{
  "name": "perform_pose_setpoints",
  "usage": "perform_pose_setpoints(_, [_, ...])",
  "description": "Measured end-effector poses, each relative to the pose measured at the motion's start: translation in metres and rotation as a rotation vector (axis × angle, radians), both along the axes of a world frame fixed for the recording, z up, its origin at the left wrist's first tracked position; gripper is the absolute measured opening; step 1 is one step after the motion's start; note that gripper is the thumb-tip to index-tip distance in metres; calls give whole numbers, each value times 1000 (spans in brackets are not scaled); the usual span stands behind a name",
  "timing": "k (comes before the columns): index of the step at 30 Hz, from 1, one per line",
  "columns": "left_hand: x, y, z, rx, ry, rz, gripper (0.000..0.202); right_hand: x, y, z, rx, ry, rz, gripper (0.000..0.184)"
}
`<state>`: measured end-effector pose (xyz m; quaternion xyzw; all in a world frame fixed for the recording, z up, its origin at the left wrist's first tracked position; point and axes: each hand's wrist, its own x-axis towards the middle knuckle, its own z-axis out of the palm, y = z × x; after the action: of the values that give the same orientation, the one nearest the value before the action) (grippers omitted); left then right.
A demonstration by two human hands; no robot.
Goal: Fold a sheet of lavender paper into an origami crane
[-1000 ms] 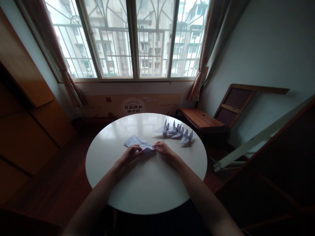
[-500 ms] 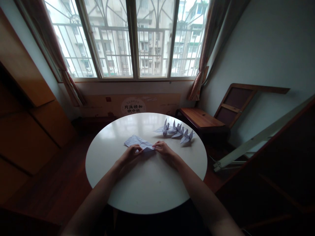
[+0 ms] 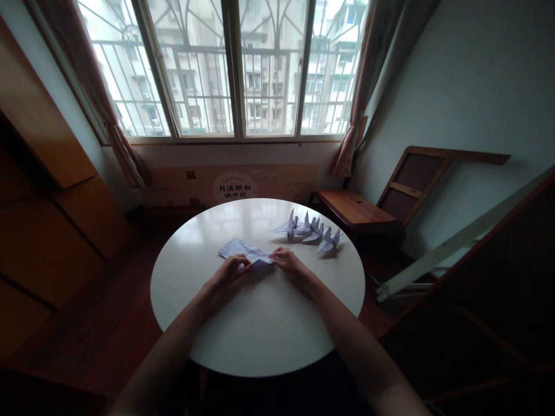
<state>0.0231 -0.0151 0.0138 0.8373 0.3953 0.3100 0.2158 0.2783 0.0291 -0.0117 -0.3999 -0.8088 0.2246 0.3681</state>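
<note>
A creased, partly folded sheet of pale paper (image 3: 246, 249) lies on the round white table (image 3: 255, 323), with its near edge turned up. My left hand (image 3: 232, 270) pinches that edge from the left, thumb and fingers closed on it. At the paper's right end my right hand (image 3: 287, 263) grips the corner between thumb and fingertips. Folded paper cranes (image 3: 313, 231), several of them, stand close together beyond my right hand, at the table's far right.
Behind the table a low wooden bench (image 3: 355, 208) stands by the wall, and a wooden frame (image 3: 414, 179) leans beside it. A printed cardboard panel (image 3: 269, 179) is under the window. Wooden cabinets (image 3: 47, 242) line the left side.
</note>
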Motion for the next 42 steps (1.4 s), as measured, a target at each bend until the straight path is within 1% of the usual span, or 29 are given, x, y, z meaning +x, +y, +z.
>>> perform_pose_setpoints(3, [1, 0, 1, 19, -15, 1, 27, 1, -4, 8, 139, 117, -97, 21])
perform_pose_setpoints(5, [1, 1, 0, 32, -15, -8, 28, 1, -8, 14, 181, 193, -114, 18])
perform_pose_setpoints(7, [1, 3, -2, 42, -6, -19, 28, -1, -11, 19, 185, 225, -71, 16])
perform_pose_setpoints(9, [0, 5, -5, 55, 4, -18, 27, -4, -15, 21, 178, 239, -18, 18])
perform_pose_setpoints(13, [-2, 10, -13, 87, 5, -12, 23, -14, -20, 18, 161, 198, 69, 28])
perform_pose_setpoints(16, [-3, 12, -17, 89, 9, -28, 22, -21, -24, 15, 165, 180, 136, 28])
perform_pose_setpoints(20, [-3, 10, -16, 81, 17, -42, 20, -28, -29, 16, 160, 187, 183, 27])
perform_pose_setpoints(24, [-2, 8, -14, 62, 8, -47, 18, -31, -35, 21, 115, 190, 210, 25])
perform_pose_setpoints(26, [-2, 10, -16, 55, -16, -39, 17, -31, -37, 22, 90, 189, 194, 25])
perform_pose_setpoints(28, [-3, 12, -20, 49, -10, -5, 28, -31, -37, 22, 80, 181, 163, 25])
perform_pose_setpoints(30, [-4, 14, -24, 42, 51, 62, 35, -31, -35, 20, 85, 170, 140, 25])
perform_pose_setpoints(32, [-5, 16, -27, 37, 102, 127, 36, -29, -31, 17, 84, 155, 135, 23])
perform_pose_setpoints(34, [-7, 16, -28, 27, 119, 153, 34, -26, -27, 14, 75, 112, 141, 19])
perform_pose_setpoints(35, [-7, 17, -29, 19, 120, 150, 34, -23, -25, 13, 68, 73, 144, 21])
perform_pose_setpoints(36, [-7, 17, -29, 12, 119, 144, 34, -20, -23, 11, 65, 15, 139, 28])
perform_pose_setpoints(38, [-8, 17, -28, 1, 110, 136, 34, -15, -19, 9, 56, -107, 57, 45])
perform_pose_setpoints(39, [-8, 18, -28, -2, 106, 134, 35, -13, -17, 8, 48, -155, 2, 50])
perform_pose_setpoints(40, [-8, 18, -28, -4, 104, 132, 35, -11, -16, 7, 35, -190, -43, 51])
perform_pose_setpoints(42, [-7, 17, -27, -6, 119, 132, 36, -9, -14, 6, 7, -231, -110, 47])
